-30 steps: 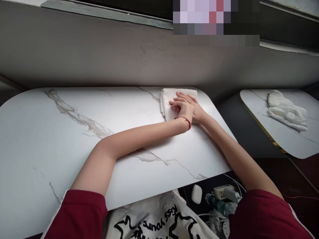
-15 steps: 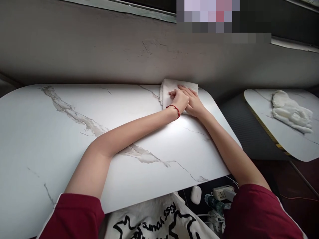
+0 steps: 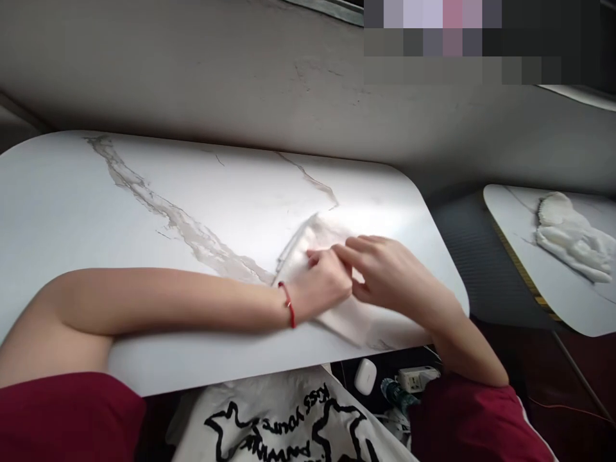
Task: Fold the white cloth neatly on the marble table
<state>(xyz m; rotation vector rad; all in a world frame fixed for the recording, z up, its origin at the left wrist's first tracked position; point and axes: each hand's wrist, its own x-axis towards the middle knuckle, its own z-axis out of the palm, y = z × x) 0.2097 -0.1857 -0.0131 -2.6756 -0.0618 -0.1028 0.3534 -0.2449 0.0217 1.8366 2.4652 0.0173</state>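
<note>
A folded white cloth [image 3: 349, 324] lies on the white marble-patterned tabletop [image 3: 231, 212], near its right end. My left hand [image 3: 325, 282], with a red cord bracelet at the wrist, is curled on top of the cloth, its fingers bent and closed. Beside it and touching it, my right hand [image 3: 394, 269] bears on the cloth with bent fingers, the thumb tucked near the left knuckles. Both hands are slightly blurred. They cover the cloth's middle, so how its folds sit in the fingers is partly hidden.
A grey wall [image 3: 216, 83] runs behind the tabletop. To the right, a second marble-patterned board [image 3: 572, 308] holds a crumpled white cloth [image 3: 572, 237]. Below the front edge are a white earphone case [image 3: 366, 376], a power strip [image 3: 418, 378] and a bottle [image 3: 395, 391].
Both hands have drawn the cloth from the back right edge toward the front of the tabletop. My left elbow has swung outward, and my right fingers have gone from flat to bent. The view has shifted slightly.
</note>
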